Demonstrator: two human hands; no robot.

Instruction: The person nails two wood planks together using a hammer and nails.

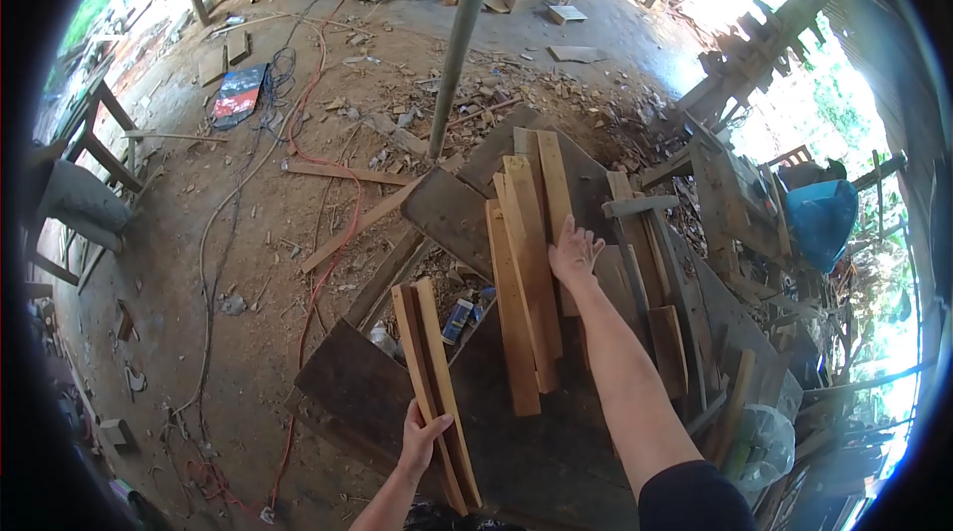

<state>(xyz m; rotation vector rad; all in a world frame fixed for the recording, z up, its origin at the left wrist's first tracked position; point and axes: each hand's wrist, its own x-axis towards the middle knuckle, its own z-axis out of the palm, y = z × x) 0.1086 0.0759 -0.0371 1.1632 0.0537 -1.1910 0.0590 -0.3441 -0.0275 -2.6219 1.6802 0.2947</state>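
A worker's left hand (423, 437) is gripping wooden strips (431, 372), thumb apparently keeping them together, while the right hand (574, 255) is holding loosely open fingers beside boards (531, 268).

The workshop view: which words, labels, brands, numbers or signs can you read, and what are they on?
None can be read for certain.
Blue container below the tabletop gap: pale markings, too small and blurred to read.
Red-and-blue panel on the ground: any lettering is too blurred.
Wooden strips in the left hand: no lettering visible.
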